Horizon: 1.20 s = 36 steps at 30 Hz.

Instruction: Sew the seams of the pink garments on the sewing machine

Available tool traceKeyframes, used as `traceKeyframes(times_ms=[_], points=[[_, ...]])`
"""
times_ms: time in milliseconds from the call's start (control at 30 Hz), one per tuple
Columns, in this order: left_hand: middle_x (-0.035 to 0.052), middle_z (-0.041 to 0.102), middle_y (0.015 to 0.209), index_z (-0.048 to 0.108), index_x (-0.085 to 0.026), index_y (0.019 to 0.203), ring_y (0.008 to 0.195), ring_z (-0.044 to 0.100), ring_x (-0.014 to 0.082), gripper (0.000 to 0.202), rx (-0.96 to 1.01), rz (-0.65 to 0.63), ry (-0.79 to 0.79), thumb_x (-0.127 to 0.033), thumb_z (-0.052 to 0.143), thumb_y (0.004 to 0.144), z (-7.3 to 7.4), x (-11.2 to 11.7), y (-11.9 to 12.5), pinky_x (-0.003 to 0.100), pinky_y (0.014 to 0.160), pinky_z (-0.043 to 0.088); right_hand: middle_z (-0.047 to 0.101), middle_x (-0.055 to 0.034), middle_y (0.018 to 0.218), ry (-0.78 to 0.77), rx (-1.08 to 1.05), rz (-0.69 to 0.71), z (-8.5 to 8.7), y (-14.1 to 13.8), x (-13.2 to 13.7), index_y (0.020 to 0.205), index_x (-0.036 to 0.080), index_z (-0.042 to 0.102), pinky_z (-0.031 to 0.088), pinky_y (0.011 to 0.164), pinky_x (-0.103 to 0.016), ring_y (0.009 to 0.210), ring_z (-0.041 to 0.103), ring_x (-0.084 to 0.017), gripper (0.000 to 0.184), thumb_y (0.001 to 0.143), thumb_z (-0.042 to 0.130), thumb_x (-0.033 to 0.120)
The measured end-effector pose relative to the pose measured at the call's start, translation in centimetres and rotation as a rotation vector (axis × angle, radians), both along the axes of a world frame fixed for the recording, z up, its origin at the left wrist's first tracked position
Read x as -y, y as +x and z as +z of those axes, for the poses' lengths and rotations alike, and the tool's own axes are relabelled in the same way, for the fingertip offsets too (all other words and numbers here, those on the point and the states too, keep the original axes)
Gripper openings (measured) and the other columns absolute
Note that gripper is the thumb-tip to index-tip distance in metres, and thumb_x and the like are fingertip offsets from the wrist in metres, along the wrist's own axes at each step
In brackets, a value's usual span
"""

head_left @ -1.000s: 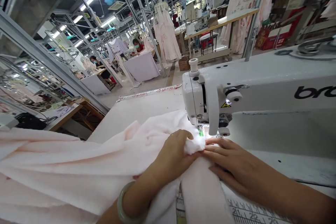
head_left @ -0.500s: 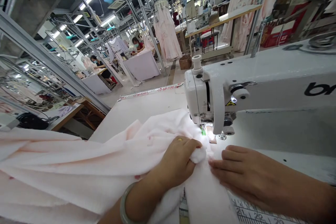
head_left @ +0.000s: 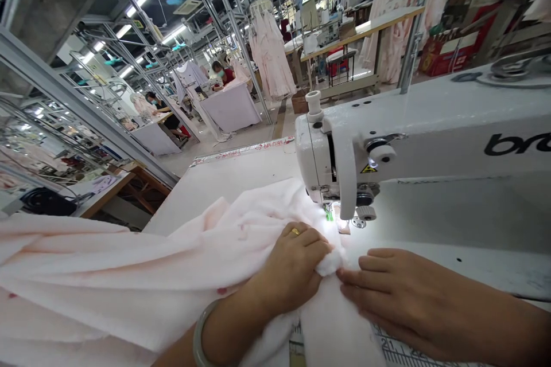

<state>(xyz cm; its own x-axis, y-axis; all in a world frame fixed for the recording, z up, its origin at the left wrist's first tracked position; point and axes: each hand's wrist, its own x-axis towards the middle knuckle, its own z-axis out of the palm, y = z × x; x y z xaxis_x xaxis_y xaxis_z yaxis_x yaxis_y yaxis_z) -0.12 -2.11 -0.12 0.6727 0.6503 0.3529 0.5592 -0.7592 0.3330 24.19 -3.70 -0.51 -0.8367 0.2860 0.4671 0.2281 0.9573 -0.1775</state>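
Observation:
Soft pale pink plush fabric (head_left: 163,264) spreads over the table in folds, with one edge running up to the needle area of a white sewing machine (head_left: 430,137). My left hand (head_left: 295,264), with a ring and a bangle, is closed on a bunched fold of it just in front of the presser foot (head_left: 329,212). At the right edge of the fabric strip, my right hand (head_left: 396,292) pinches or presses the cloth, fingers held together. Its thumb is hidden. The machine's lamp lights the fabric beneath the needle.
A measuring tape scale (head_left: 396,352) runs along the table's near edge. Beyond the white tabletop (head_left: 241,166), pink garments (head_left: 271,51) hang from a rack. Two people sit at other workstations at the back left. Metal posts stand around the table.
Both hands keep hold of the fabric near the machine. My right hand has shifted slightly down and left in view. The whole view has shifted a little, with the machine further left.

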Motion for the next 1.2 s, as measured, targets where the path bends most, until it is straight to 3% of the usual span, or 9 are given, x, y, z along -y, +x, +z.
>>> traceKeyframes(times_ms=[167, 533, 767, 933, 1067, 1200], points=[[0.0061, 0.076, 0.102, 0.071, -0.018, 0.102, 0.098, 0.064, 0.0225, 0.025, 0.079, -0.018, -0.012, -0.009, 0.053, 0.088, 0.0, -0.2, 0.2, 0.039, 0.097, 0.046, 0.073, -0.0093, 0.095, -0.009, 0.012, -0.004, -0.1, -0.1, 0.0, 0.108, 0.017, 0.071, 0.047, 0.073, -0.036, 0.080, 0.063, -0.021, 0.034, 0.108, 0.038, 0.012], [0.0066, 0.077, 0.110, 0.071, -0.018, 0.112, 0.106, 0.064, 0.0229, 0.028, -0.210, -0.095, -0.001, -0.013, 0.055, 0.090, -0.4, -0.1, 0.3, 0.040, 0.099, 0.042, 0.073, -0.0082, 0.091, 0.008, -0.007, -0.016, -0.1, -0.1, 0.1, 0.104, 0.018, 0.070, 0.048, 0.071, -0.035, 0.076, 0.063, -0.021, 0.029, 0.107, 0.041, 0.014], [0.0070, 0.076, 0.118, 0.071, -0.018, 0.118, 0.112, 0.063, 0.0237, 0.027, -0.305, -0.115, 0.087, -0.015, 0.056, 0.095, -0.6, -3.0, 0.5, 0.039, 0.101, 0.041, 0.079, -0.0062, 0.095, 0.122, -0.092, -0.148, -0.3, -0.2, -0.7, 0.109, 0.019, 0.072, 0.052, 0.067, -0.033, 0.077, 0.069, -0.020, 0.037, 0.110, 0.036, 0.017], [0.0095, 0.074, 0.121, 0.071, -0.019, 0.118, 0.114, 0.063, 0.0237, 0.025, -0.274, -0.133, 0.097, -0.017, 0.058, 0.097, -0.4, -5.1, 0.1, 0.037, 0.105, 0.043, 0.079, -0.0065, 0.113, 0.133, -0.061, -0.225, -1.0, -0.2, -1.3, 0.124, 0.017, 0.071, 0.059, 0.080, -0.034, 0.094, 0.073, -0.022, 0.033, 0.109, 0.041, 0.021], [0.0093, 0.074, 0.112, 0.073, -0.018, 0.101, 0.106, 0.066, 0.0232, 0.015, -0.085, -0.142, -0.082, -0.017, 0.059, 0.095, 0.3, -5.7, -0.1, 0.035, 0.100, 0.048, 0.078, -0.0063, 0.121, 0.099, -0.041, -0.222, -0.9, -0.1, -1.2, 0.129, 0.016, 0.069, 0.060, 0.084, -0.035, 0.102, 0.071, -0.023, 0.035, 0.109, 0.040, 0.019], [0.0052, 0.074, 0.093, 0.067, -0.017, 0.084, 0.091, 0.068, 0.0216, 0.017, 0.139, 0.065, -0.418, -0.021, 0.056, 0.095, 1.5, -5.3, 0.7, 0.031, 0.083, 0.053, 0.073, -0.0090, 0.132, 0.027, 0.011, -0.201, -0.9, 0.1, -1.1, 0.134, 0.015, 0.066, 0.058, 0.090, -0.039, 0.108, 0.067, -0.025, 0.034, 0.107, 0.046, 0.019]])
